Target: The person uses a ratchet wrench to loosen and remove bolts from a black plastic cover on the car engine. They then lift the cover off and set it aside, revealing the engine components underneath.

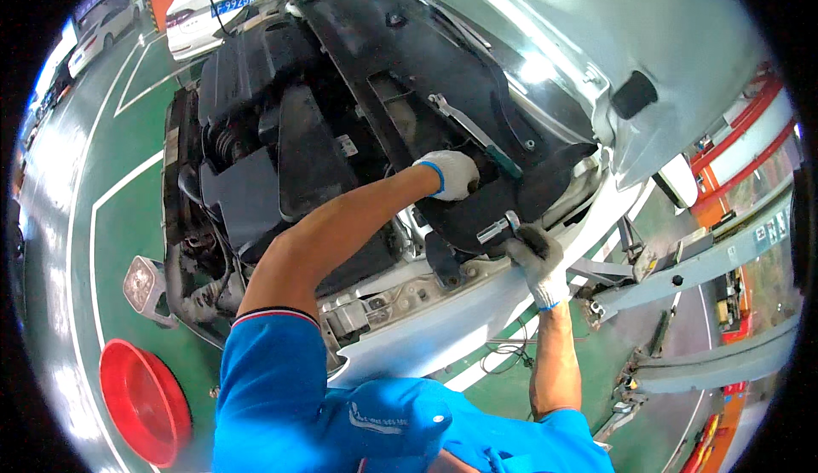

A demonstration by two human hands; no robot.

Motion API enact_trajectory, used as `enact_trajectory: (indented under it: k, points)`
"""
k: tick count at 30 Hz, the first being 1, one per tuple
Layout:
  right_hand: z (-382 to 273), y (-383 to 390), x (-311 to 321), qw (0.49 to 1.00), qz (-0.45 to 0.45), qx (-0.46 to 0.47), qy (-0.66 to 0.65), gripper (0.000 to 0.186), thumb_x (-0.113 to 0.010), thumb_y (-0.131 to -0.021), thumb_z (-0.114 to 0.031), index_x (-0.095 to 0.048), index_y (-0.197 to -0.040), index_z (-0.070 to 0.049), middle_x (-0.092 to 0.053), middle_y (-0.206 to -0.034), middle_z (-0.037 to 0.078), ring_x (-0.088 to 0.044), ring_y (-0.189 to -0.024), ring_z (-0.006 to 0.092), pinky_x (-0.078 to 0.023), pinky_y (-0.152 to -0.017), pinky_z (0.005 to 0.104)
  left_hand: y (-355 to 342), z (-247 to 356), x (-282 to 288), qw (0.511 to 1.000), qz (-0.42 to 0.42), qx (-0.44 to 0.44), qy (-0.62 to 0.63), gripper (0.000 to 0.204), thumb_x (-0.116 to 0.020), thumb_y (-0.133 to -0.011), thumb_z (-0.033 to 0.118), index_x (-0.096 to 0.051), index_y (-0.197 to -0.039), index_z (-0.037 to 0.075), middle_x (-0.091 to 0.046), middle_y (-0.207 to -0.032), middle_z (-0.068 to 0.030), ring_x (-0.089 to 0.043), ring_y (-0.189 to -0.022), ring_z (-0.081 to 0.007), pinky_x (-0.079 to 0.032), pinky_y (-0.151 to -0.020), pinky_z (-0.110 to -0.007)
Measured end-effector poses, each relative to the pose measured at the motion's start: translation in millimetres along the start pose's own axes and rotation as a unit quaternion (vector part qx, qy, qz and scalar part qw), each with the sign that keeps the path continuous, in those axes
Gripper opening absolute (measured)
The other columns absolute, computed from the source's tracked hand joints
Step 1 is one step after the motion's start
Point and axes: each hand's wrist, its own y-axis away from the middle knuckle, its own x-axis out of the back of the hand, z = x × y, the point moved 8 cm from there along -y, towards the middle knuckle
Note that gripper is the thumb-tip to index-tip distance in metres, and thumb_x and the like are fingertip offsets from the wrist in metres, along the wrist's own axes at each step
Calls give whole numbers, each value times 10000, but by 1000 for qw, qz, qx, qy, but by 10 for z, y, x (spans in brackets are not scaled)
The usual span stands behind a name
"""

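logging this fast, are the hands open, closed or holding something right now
Left hand: cannot be told; its grip is hidden.
Right hand: closed, holding a metal socket wrench.

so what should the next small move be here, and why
Perhaps bring the silver socket tool toward the left hand: the right hand holds it nearby, while the left reaches down into the engine bay, its fingertips out of sight.
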Motion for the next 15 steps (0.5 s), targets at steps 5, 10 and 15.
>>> enact_trajectory:
  k: [5, 10, 15]
  points:
    - [24, -21, -19, 1000, 7, 10, -6, 225, -714, -919, -144, -691, -1085, 6, -661, -813, 28, -570, -726, 99, -463, -660, 269, -61, -87, -97, 999, -30, -3, 14, 448, -635, -789, 156, -727, -1224, 105, -729, -1154, -181, -673, -1104, -385, -528, -962, -477]
    - [78, -22, 0, 1000, -2, 22, -22, 229, -715, -924, -136, -689, -1098, 11, -690, -855, 40, -597, -762, 100, -492, -700, 272, 35, 23, 15, 999, -7, 36, -6, 453, -640, -778, 131, -727, -1221, 88, -728, -1161, -185, -677, -1090, -380, -530, -956, -464]
    - [33, -27, -39, 1000, -12, 3, 5, 233, -718, -923, -126, -689, -1106, 15, -707, -889, 58, -614, -789, 111, -511, -736, 278, -117, -108, -87, 998, -52, -37, 6, 417, -645, -794, 184, -739, -1191, 96, -726, -1157, -185, -683, -1058, -386, -541, -929, -472]
